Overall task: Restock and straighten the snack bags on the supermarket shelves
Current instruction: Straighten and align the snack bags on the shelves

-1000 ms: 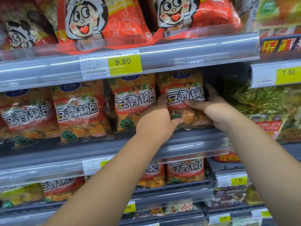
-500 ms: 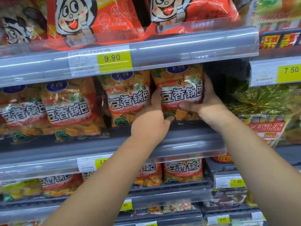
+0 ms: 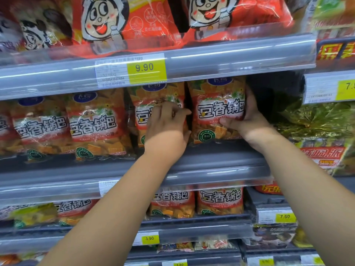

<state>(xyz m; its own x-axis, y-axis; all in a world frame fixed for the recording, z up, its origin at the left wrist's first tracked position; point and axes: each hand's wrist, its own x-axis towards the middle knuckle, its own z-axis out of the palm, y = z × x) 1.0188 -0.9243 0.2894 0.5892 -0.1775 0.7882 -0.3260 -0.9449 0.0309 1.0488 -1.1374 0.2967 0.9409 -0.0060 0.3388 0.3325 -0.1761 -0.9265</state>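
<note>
Orange snack bags with white Chinese lettering stand in a row on the middle shelf (image 3: 211, 156). My right hand (image 3: 247, 120) grips the rightmost bag (image 3: 215, 104) at its right edge, thumb on the front and fingers behind it. My left hand (image 3: 167, 123) rests with curled fingers on the front of the neighbouring bag (image 3: 153, 96), at the gap between the two. Both bags stand upright. Further left stand two more of the same bags (image 3: 92, 123).
Red cartoon-face bags (image 3: 123, 20) fill the shelf above, behind a 9.90 price tag (image 3: 146, 68). A gold-green bag (image 3: 315, 121) sits right of a dark gap. More orange bags (image 3: 221, 200) stand on the shelf below.
My left hand has moved from the rightmost bag's lower left corner onto the front of the neighbouring bag. My right hand has slid up along the rightmost bag's right edge.
</note>
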